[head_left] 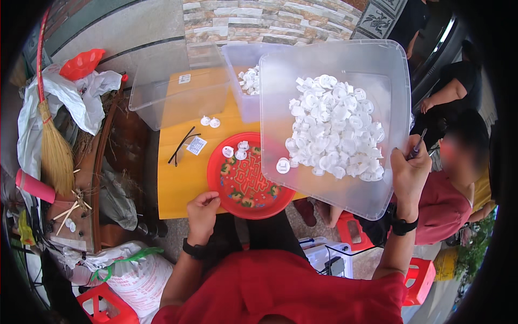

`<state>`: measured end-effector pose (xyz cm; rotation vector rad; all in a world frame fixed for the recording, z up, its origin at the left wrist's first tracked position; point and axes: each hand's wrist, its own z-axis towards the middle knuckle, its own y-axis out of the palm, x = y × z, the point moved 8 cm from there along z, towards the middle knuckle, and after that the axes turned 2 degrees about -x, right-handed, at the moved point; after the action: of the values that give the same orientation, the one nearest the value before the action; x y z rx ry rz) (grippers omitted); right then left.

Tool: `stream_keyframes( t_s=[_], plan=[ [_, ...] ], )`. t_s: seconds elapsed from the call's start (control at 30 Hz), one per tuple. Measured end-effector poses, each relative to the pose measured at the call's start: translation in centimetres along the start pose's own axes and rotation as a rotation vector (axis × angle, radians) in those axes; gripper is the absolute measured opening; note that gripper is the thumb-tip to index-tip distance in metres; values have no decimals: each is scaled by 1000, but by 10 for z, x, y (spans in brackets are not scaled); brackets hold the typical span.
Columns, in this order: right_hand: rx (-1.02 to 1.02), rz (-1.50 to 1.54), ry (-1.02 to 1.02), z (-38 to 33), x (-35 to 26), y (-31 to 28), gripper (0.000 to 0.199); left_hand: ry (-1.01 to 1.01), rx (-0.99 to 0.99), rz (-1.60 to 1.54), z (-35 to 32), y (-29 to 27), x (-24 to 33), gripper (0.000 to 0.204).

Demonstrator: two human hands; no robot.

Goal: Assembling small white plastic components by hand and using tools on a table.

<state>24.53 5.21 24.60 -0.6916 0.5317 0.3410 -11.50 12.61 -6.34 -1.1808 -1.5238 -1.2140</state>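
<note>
My right hand (411,175) grips the right edge of a clear plastic bin (396,86), with a small screwdriver (418,143) between its fingers. The tilted bin holds a heap of small white plastic parts (334,127), and its lower left corner hangs over a round red tray (215,183). Several loose white parts (242,147) lie in the tray, and another white part (283,165) shows at the bin's left side. At the tray's near left rim, my left hand (203,215) is closed, fingers curled; whatever they may hold is hidden.
On the yellow table (175,189) are glasses (182,144), a printed label (197,145), two white parts (210,121), an upright clear bin (156,102) and another bin (237,54) behind. A broom (55,154) stands left. People (440,202) sit at right, near red stools (418,281).
</note>
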Motion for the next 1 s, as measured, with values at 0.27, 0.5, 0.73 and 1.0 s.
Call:
stream_keyframes(
  t_s=[0.27, 0.5, 0.73, 1.0],
  plan=[
    [52, -198, -127, -5, -29, 7, 12, 62, 10, 16, -3, -2, 0, 15],
    [80, -235, -152, -6, -31, 8, 13, 46, 7, 29, -2, -2, -2, 17],
    [97, -221, -152, -7, -25, 6, 14, 79, 8, 24, -2, -2, -2, 17],
    [127, -188, -71, -11, -23, 6, 14, 66, 10, 88, -7, -10, -3, 16]
  ],
)
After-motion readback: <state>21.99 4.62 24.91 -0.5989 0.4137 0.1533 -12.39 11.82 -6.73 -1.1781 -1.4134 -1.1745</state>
